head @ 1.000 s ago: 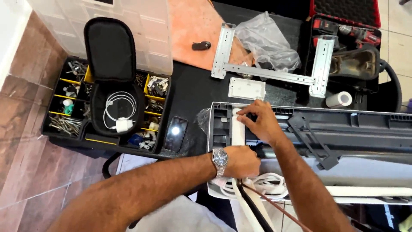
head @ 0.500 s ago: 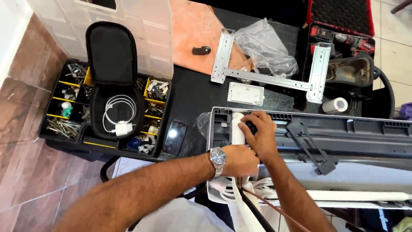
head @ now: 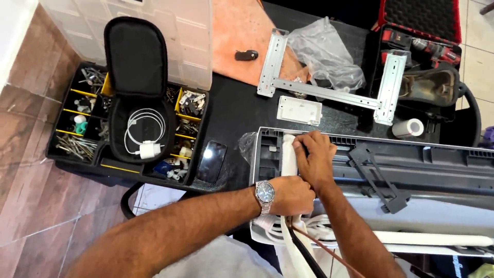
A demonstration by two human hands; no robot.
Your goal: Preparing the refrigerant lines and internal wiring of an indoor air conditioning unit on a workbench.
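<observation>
Item one: our left hand, wristwatch on the wrist, closed in a fist around a white wrapped pipe bundle at the near edge of a long grey plastic unit. Item two: our right hand, fingers curled and pressing down on the upper part of the same bundle, just above the left hand; the two hands touch. The bundle runs upright along the left end of the unit and comes out below our left hand together with a black cable and a thin copper tube.

The unit lies across a black table, its grey ribbed back up, a dark bracket arm folded on it. A white pipe runs along its near side.

Behind the unit: a white rectangular cover plate, a metal mounting bracket, a crumpled clear plastic bag, a roll of white tape, a small black object on an orange cloth.

To the left: an open organiser case with screws and plugs in compartments, a black pouch lying open in it with a white charger and cable, and a dark phone just beside the case.

Far right: a red tool case holding a drill.
</observation>
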